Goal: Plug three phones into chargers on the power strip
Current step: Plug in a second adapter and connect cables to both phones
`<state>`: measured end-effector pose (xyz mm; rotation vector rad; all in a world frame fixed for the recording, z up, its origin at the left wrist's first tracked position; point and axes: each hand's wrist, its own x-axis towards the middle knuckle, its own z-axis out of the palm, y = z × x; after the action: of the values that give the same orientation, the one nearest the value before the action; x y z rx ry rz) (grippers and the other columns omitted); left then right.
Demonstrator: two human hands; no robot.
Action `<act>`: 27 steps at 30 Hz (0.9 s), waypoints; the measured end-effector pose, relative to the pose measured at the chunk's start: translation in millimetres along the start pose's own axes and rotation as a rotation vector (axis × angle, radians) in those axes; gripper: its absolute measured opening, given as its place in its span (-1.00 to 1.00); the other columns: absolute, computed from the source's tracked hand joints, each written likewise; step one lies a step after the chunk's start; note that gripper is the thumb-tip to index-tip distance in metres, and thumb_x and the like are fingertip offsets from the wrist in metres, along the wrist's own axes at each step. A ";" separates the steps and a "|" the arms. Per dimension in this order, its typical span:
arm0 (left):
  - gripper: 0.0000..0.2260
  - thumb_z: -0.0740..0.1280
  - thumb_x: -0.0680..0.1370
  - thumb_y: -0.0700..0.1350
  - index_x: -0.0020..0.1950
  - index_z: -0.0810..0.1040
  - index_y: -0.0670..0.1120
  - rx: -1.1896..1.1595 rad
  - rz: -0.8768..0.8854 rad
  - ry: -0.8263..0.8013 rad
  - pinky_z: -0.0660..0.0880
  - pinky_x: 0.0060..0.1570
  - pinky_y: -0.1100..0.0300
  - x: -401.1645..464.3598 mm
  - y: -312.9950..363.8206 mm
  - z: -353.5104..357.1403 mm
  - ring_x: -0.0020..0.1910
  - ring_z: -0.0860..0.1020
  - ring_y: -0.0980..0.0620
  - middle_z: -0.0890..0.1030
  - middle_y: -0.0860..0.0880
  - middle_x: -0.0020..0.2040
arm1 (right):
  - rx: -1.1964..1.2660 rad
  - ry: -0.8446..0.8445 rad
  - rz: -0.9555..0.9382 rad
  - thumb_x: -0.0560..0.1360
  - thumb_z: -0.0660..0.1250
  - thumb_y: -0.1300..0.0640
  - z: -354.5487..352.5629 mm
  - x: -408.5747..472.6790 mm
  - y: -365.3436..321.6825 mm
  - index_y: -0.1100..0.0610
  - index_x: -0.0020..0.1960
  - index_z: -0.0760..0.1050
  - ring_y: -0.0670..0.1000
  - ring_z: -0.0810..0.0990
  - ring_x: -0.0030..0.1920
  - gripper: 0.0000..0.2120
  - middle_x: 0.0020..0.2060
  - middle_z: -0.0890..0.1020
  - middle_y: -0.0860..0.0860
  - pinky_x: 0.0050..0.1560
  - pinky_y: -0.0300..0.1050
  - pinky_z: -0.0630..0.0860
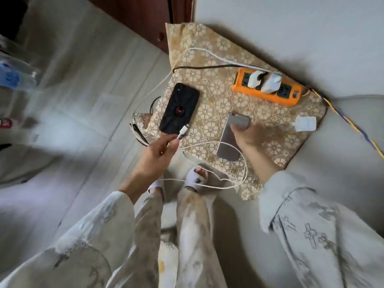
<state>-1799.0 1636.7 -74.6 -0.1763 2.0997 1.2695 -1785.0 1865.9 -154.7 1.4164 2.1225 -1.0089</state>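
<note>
Left hand pinches cable plug; right hand holds silver phone.

A gold floral-patterned cloth with a faint sheen bears an orange glossy plastic power strip, a matt black phone, a smooth silver metallic phone and 2 white plastic chargers.

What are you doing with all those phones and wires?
A person is getting phones ready to charge. The left hand pinches the end of a white cable, held just over the black phone lying on the patterned cloth. The right hand grips a silver phone. Two white chargers sit in the orange power strip, and another white charger lies loose beside it.
</note>
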 end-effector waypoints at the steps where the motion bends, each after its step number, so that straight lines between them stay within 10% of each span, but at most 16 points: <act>1: -0.83 0.20 0.57 -0.12 0.05 0.57 -0.07 0.038 0.004 0.008 0.18 -0.50 0.39 2.8 -1.5 1.0 -0.54 0.26 0.18 0.30 0.04 -0.45 | -0.066 -0.002 0.015 0.40 0.36 -0.18 4.8 0.4 -1.2 0.33 0.29 0.30 0.19 0.50 0.18 -0.29 0.18 0.48 0.21 0.10 -0.03 0.51; 8: -0.81 0.15 0.58 -0.28 -0.02 0.56 -0.18 0.013 -0.038 -0.074 0.36 -0.38 0.32 11.8 -0.9 -9.6 -0.45 0.39 0.17 0.56 0.03 -0.30 | -0.297 -0.004 0.104 0.28 0.44 -0.25 17.1 -1.9 -17.1 0.32 0.46 -0.17 0.30 -0.07 0.48 0.14 0.48 -0.05 0.28 0.45 0.24 -0.07; 18: -0.84 0.30 0.52 -0.12 0.00 0.63 -0.13 0.107 -0.010 0.036 0.35 -0.41 0.46 1.8 -3.3 15.7 -0.50 0.44 0.31 0.51 0.10 -0.40 | 0.303 -0.011 0.286 0.28 0.49 -0.01 1.3 -5.7 -28.1 0.20 0.36 0.14 0.17 0.46 0.16 -0.19 0.23 0.39 0.22 0.02 0.09 0.56; 22: -0.82 0.32 0.51 -0.13 0.06 0.63 -0.12 0.074 0.079 0.102 0.33 -0.25 0.59 -3.7 8.6 30.8 -0.30 0.49 0.35 0.58 0.03 -0.17 | 0.892 -0.294 0.435 0.35 0.44 0.05 -21.4 -24.6 -40.4 0.15 0.02 0.43 0.07 0.52 0.01 -0.66 -0.03 0.55 0.15 -0.17 0.02 0.60; 27: -0.78 0.29 0.53 -0.11 0.15 0.59 -0.08 0.066 0.210 0.168 0.32 -0.29 0.52 -2.6 29.6 33.1 -0.30 0.45 0.33 0.46 0.12 -0.28 | 1.086 -0.490 0.458 0.34 0.45 0.06 -26.5 -46.6 -51.0 0.20 0.08 0.41 0.12 0.52 0.05 -0.59 -0.01 0.53 0.18 -0.15 0.09 0.58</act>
<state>-1794.2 1678.8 -61.2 -0.0346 2.3506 1.3442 -1810.6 1845.0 -88.6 1.6814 0.7833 -2.1438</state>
